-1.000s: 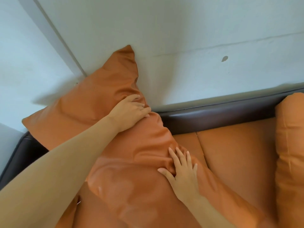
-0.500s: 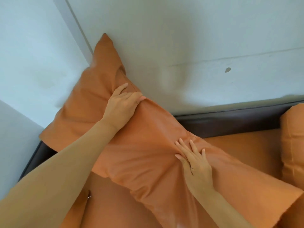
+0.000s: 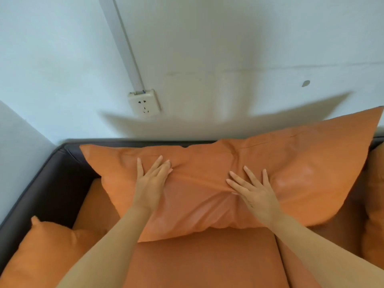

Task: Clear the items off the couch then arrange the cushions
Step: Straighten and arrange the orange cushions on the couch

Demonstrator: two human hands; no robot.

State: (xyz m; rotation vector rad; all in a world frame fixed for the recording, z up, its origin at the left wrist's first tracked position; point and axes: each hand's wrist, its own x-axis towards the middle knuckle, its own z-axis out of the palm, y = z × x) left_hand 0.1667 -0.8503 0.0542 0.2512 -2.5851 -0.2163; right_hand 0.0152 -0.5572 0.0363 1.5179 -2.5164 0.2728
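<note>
So no loose items show anywhere on the couch [image 3: 49,179] in this shot, which makes me think the clearing half is done and we're into the cushion-arranging half. The big orange cushion [image 3: 280,169] is lying across the middle of the frame, propped at a slant against the dark backrest, its top edge up around 12 o'clock and 1 corner poking way up toward 2 o'clock against the wall [image 3: 228,48]. Both hands are flat on it: the left hand [image 3: 150,181] sits at about 9 o'clock of the cushion's middle, fingers straight and together, pressing into the leather, and the right hand [image 3: 252,191] sits around 3 o'clock of the middle, fingers spread wide, also just pressing. Neither one is gripping anything, it's palms-down smoothing or patting. There's a ridge of wrinkled leather running between the 2 hands. A smaller orange cushion [image 3: 47,252] is down at 8 o'clock in the couch corner, and another orange one [image 3: 374,204] peeks in at 3 o'clock, touching or nearly touching the big one, hard to say. A wall socket [image 3: 144,102] is up at 11 o'clock. My guess for the next move: push the cushion back so it stands squarer against the backrest, level out that raised 2 o'clock corner, then deal with the one at 8 o'clock.
</note>
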